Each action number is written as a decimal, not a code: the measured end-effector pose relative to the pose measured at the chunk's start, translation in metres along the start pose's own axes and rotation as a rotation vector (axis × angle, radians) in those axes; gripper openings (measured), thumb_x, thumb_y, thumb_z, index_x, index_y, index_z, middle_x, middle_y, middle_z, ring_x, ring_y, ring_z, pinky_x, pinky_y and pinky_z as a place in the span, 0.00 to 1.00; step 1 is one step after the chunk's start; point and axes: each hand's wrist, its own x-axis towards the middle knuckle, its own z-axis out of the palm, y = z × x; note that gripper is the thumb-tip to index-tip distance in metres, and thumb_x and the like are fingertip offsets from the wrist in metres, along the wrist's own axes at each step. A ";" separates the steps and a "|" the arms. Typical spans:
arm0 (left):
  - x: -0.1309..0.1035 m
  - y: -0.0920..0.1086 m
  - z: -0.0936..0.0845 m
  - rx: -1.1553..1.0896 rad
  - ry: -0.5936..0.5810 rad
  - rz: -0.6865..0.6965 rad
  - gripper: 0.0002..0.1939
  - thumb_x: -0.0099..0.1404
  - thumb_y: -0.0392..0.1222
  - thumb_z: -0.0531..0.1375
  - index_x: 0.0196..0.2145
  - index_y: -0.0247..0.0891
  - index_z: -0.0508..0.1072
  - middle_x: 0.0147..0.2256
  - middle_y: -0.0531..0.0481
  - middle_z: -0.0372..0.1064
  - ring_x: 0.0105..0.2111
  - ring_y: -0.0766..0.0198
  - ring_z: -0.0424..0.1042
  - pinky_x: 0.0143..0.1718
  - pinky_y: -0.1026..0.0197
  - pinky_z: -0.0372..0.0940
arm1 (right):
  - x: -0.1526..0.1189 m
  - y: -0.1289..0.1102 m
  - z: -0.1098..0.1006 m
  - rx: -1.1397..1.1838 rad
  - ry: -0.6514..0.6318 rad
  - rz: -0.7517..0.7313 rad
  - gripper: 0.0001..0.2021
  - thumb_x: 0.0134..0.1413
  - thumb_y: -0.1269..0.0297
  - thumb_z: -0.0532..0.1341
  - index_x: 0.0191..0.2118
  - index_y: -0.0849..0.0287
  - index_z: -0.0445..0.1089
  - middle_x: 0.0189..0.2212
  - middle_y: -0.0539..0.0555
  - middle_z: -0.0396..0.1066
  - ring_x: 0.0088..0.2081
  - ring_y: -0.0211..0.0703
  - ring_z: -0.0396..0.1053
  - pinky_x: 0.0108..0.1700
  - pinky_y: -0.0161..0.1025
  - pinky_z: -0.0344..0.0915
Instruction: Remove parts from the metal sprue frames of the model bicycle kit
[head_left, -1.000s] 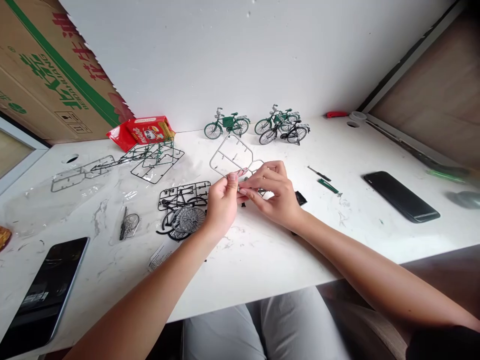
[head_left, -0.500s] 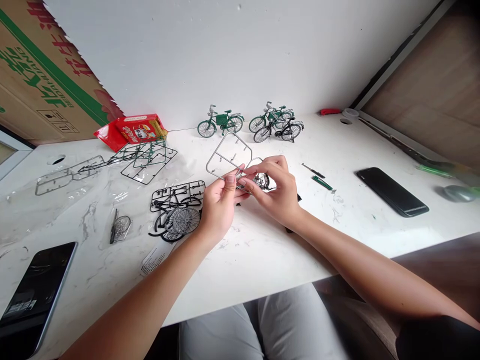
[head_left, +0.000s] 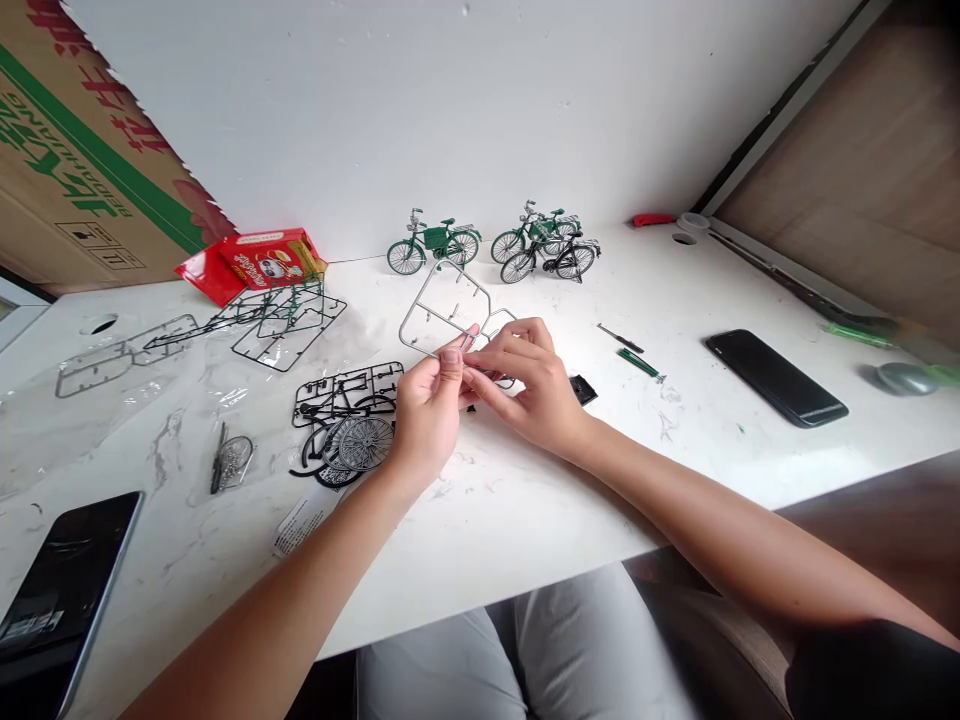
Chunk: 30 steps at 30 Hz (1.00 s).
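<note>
Head view: carton (head_left: 124, 160), upper L, reads "BEIDAHUANG" + Chinese chars. Red box (head_left: 276, 262) next to it & paper slip (head_left: 298, 522), lower L of ctr: print too small to read. Grey sprue (head_left: 450, 321), ctr, sticks up beyond fingertips. L hand (head_left: 429, 405) grips its near edge; R hand (head_left: 531, 388) right beside, thumb near index, can't tell if holding anything.
</note>
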 end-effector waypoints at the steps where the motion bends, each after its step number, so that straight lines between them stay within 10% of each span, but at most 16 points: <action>1: 0.000 0.000 0.000 0.011 -0.007 0.014 0.27 0.73 0.62 0.63 0.56 0.37 0.82 0.66 0.32 0.71 0.54 0.49 0.82 0.50 0.54 0.80 | 0.000 0.000 0.000 0.012 0.001 0.009 0.09 0.70 0.61 0.66 0.50 0.53 0.83 0.35 0.54 0.81 0.48 0.53 0.69 0.53 0.54 0.63; 13: 0.001 -0.001 0.000 -0.048 0.033 -0.063 0.30 0.75 0.61 0.62 0.62 0.36 0.76 0.64 0.31 0.73 0.58 0.49 0.80 0.47 0.56 0.80 | -0.001 -0.003 -0.001 0.043 0.156 0.057 0.08 0.62 0.67 0.72 0.45 0.53 0.76 0.40 0.55 0.79 0.49 0.52 0.70 0.51 0.52 0.69; 30: 0.004 -0.002 -0.002 -0.008 -0.013 -0.070 0.30 0.71 0.66 0.63 0.50 0.33 0.79 0.40 0.38 0.83 0.42 0.53 0.85 0.44 0.54 0.80 | 0.002 -0.001 -0.003 0.031 0.022 0.007 0.04 0.69 0.63 0.66 0.44 0.51 0.79 0.38 0.51 0.82 0.43 0.49 0.70 0.55 0.54 0.63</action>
